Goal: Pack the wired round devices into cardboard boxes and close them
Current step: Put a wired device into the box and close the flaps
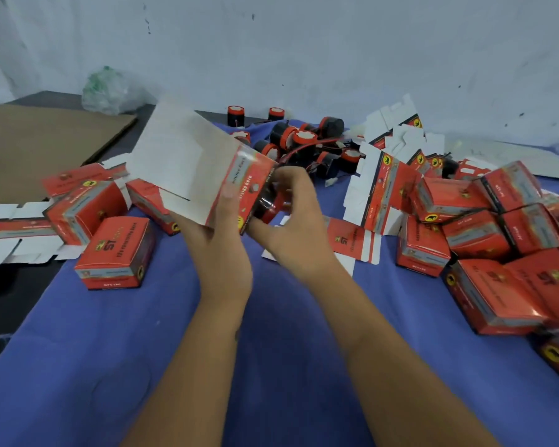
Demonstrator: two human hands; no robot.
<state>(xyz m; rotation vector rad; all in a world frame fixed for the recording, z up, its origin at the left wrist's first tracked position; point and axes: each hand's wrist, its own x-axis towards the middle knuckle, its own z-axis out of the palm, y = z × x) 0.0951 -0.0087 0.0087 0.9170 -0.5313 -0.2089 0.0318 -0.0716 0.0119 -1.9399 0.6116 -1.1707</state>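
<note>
Two bare forearms reach over a blue cloth on a table. The left hand grips a red cardboard box, tilted with its white flaps open toward the far left. The right hand holds a black and red round device at the box's right-hand opening, fingers curled around it; its thin wire trails toward the far pile of loose devices.

The step in hand appears to be insertion. Next, the device likely needs pushing fully inside with its wire tucked in, then the flaps folding shut.

Closed boxes are heaped at the right, one more sits near left, and flat unfolded cartons lie beyond.
</note>
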